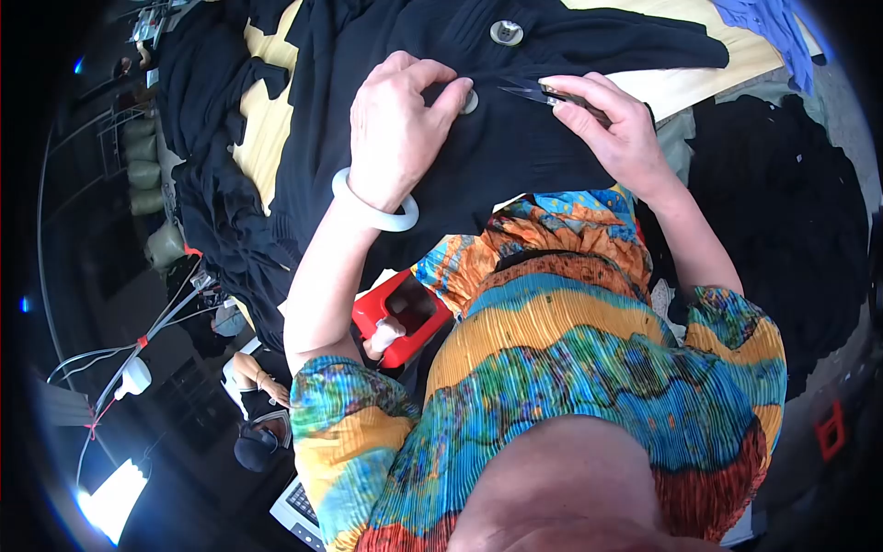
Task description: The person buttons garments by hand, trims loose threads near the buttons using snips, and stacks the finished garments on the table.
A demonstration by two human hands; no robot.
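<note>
A black knit garment [543, 138] is spread in front of me over the table. My left hand [397, 124], with a pale bangle [375, 207] on its wrist, rests on the cloth, fingers curled and thumb and index finger pinching the fabric. Beside the thumb tip lies a round pale button [470, 101]. My right hand [612, 124] is closed around small thread snips [538, 91], whose pointed blades face left toward that button, a short way apart from it. Farther up the garment sits a second, shiny round button [506, 33].
More black garments [216, 184] drape over the left of the wooden table [262, 138]. A dark cloth pile [782, 230] lies at right, blue cloth [768, 32] at top right. A red container [405, 317] is by my lap. Another person [258, 442] is at lower left, near a bright lamp [115, 501].
</note>
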